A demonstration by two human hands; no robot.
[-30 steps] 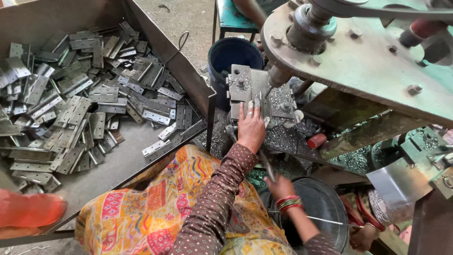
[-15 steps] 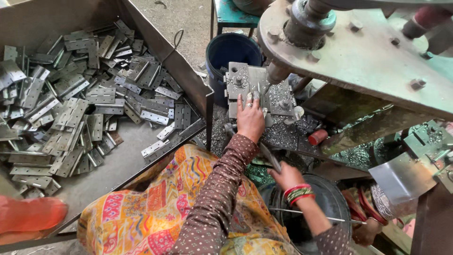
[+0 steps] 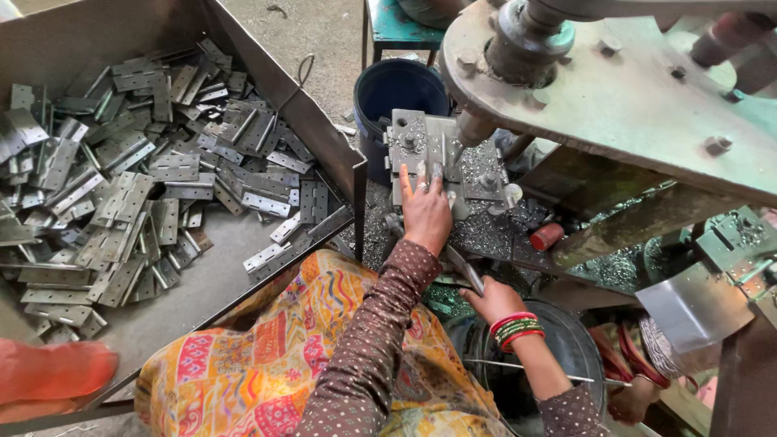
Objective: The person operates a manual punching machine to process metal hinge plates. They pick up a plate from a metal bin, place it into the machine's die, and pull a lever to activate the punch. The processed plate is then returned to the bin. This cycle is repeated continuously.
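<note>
Head view looks down on a seated person in a patterned orange garment working at a heavy grey-green metal press (image 3: 647, 105) whose round ram (image 3: 473, 129) hangs over a grey steel die block (image 3: 441, 158) strewn with bright metal chips. Left hand (image 3: 425, 212) lies flat on the near part of the die block, fingers (image 3: 422, 176) extended and close together, pressing down on a flat grey piece seated there; the piece itself is mostly covered by the hand, so its exact outline cannot be told. Right hand (image 3: 492, 301), with red and green bangles at the wrist, is closed around a slim grey metal strip (image 3: 463, 269) that slants up towards the die, just below the left hand. To the left, a large grey sheet-metal tray (image 3: 324, 142) holds a loose heap of flat grey steel hinge leaves (image 3: 137, 178); a dark blue plastic bucket (image 3: 396, 97) stands behind the die block, and a dark round metal basin (image 3: 579, 348) sits below the right forearm. Judged from this layout, the step in hand is seating and steadying a hinge piece under the ram. The next move appears to call for the left hand fingers to be drawn fully clear of the ram's path before any stroke, with the piece left square in the die.
</note>
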